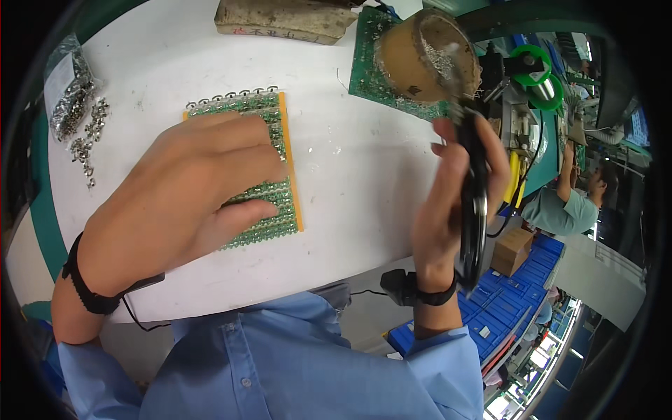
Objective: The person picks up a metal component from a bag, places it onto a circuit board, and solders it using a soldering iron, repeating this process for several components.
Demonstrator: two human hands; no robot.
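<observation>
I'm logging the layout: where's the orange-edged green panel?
In the head view, the orange-edged panel lies left of centre on the white tabletop, partly under the left hand, right of the loose metal parts.

This looks like a workshop, maybe part of a factory, for electric things. On the white desk (350, 217) lies a sheet of tiny green circuit boards (278, 227) in neat rows, with a yellow strip (292, 168) down its right edge. A clear bag of little shiny metal bits (68, 94) sits on the left, and more bits (82, 150) lie next to it. A brown pot (406, 63) with silvery crumbs (441, 59) in it sits on a big green board (364, 66), near a green reel (558, 91) of silver wire (544, 89). Farther off are blue bins (514, 301), a cardboard box (512, 250) and another person (564, 204) in a green top (560, 217).
</observation>
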